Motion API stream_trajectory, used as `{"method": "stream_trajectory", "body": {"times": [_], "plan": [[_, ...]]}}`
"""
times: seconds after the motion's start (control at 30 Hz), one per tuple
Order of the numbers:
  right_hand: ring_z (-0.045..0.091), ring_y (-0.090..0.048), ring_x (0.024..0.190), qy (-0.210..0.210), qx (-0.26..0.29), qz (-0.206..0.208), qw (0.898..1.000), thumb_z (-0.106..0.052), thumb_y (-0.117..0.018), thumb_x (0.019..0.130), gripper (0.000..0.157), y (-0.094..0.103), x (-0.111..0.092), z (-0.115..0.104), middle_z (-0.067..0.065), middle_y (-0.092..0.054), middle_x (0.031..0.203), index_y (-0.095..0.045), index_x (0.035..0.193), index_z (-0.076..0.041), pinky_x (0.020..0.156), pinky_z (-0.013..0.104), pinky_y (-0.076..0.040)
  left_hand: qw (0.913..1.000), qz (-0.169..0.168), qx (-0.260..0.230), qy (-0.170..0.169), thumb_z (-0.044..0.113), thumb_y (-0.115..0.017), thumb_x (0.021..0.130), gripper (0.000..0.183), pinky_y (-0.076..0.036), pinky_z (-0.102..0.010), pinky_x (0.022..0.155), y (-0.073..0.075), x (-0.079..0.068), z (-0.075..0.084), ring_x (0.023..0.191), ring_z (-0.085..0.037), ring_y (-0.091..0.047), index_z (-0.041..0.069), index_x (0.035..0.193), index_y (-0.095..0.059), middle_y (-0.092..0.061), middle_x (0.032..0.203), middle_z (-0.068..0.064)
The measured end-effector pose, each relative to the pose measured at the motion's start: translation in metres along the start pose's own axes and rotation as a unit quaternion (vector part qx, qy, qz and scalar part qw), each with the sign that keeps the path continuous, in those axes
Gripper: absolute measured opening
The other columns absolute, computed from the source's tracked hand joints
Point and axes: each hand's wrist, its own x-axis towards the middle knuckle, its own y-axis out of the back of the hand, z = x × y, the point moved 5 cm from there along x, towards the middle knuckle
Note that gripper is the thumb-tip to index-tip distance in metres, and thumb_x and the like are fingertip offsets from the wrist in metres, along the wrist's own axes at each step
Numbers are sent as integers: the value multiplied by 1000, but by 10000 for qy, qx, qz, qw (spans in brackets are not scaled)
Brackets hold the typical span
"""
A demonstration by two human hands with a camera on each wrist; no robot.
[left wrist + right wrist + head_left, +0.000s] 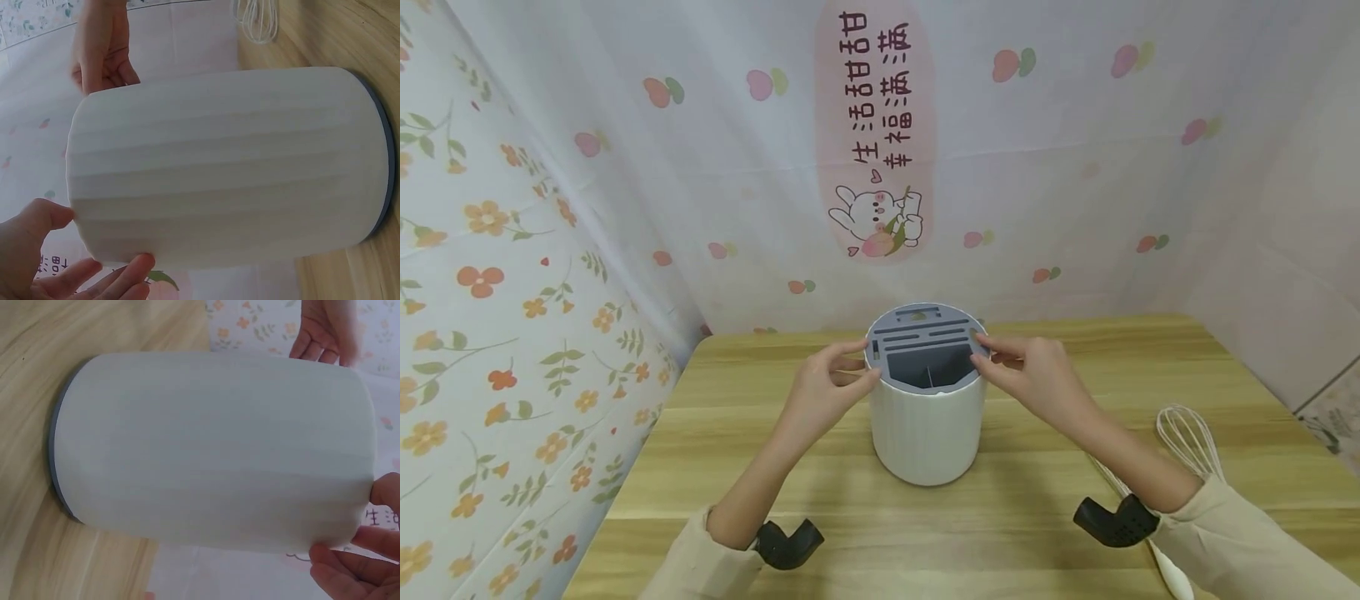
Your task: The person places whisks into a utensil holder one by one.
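Note:
A white utensil holder (927, 433) with ribbed sides stands upright on the wooden table. Its grey top insert (887, 322) has long slots and a larger divided opening at the front. At the left rim, my left hand (820, 379) grips with thumb and fingertips at the edge of the top. My right hand (1037, 375) holds the opposite side the same way, thumb and index finger over the insert's edge. The left wrist view shows the holder's side (225, 162) and dark base ring (387, 156); the right wrist view shows my right fingers (356, 575) at the rim.
To the right lies a wire whisk (1191, 442), partly hidden by my right sleeve. A white handle (1172, 575) with a thin shaft passes beneath that forearm. Behind the table (760, 417) hangs a printed curtain (737, 167), and a floral one (512, 333) is on the left.

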Motion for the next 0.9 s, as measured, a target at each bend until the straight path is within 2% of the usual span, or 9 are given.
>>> {"method": "stream_trajectory", "body": {"times": [0.13,0.27,0.37,0.47,0.67,0.9], "plan": [[25,-64,88,-100,290,-389,9988,-23,-65,86,36,6,3,7,15,-65,105,-64,114,0,73,36,-53,10000,24,15,-37,17,-72,80,43,-53,-36,72,-1,2,0,83,-19,-66,12,120,-60,-66,100,-9],[27,-64,88,-259,305,-468,9981,-23,-62,89,32,23,2,19,15,-66,104,-65,112,0,67,29,-53,10000,13,14,-53,16,-71,80,41,-53,-35,71,-1,4,-1,83,-19,-67,11,119,-60,-66,99,-9],[28,-64,87,-425,258,-549,9973,-21,-59,91,32,38,-3,36,18,-66,102,-64,111,3,66,24,-51,10000,-20,-34,-71,16,-71,80,41,-53,-35,71,-2,5,-2,84,-21,-66,11,119,-60,-66,99,-10],[25,-65,85,-738,282,-957,9923,-22,-56,93,36,50,-14,58,21,-65,102,-60,114,7,66,25,-52,9999,-38,-84,-102,16,-71,80,42,-53,-35,71,-1,6,-3,84,-23,-66,11,120,-60,-66,99,-10],[27,-64,86,-1551,380,-1919,9683,-23,-54,93,45,62,-46,106,25,-62,107,-52,121,13,68,38,-53,9998,-37,-154,-95,17,-72,80,43,-53,-36,72,-1,5,-4,86,-24,-66,11,120,-60,-66,101,-12],[27,-64,81,-2264,760,-2761,9310,-19,-54,93,45,64,-94,147,20,-65,95,-49,117,19,63,37,-53,9997,-96,-162,-135,17,-71,81,42,-53,-35,72,-2,6,-4,86,-24,-66,10,121,-59,-65,102,-13]]}}
